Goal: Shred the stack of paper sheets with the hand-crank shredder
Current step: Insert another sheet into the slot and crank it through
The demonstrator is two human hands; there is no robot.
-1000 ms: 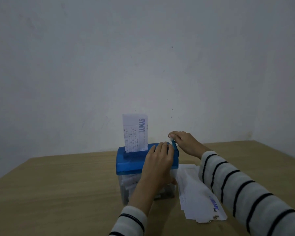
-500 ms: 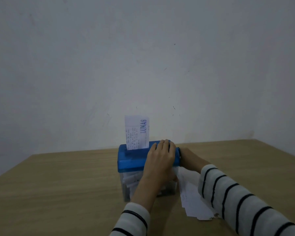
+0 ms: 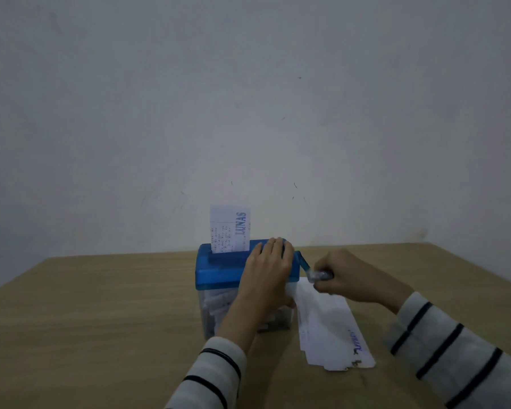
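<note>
A wooden table [image 3: 101,305] stands against a plain, dimly lit grey-white wall [image 3: 248,98].

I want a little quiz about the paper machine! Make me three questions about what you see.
1. True or false: a sheet stands upright in the slot of the blue shredder.
2. Which hand grips the crank handle? A) left hand B) right hand C) neither
3. Fill in: the waiting stack of paper lies on the table to the ____ of the shredder.

Key
1. True. The sheet sticks up from the top, with the word LUNAS on it.
2. B. The right hand curls round the handle, while the left hand rests on top of the shredder.
3. right
</note>
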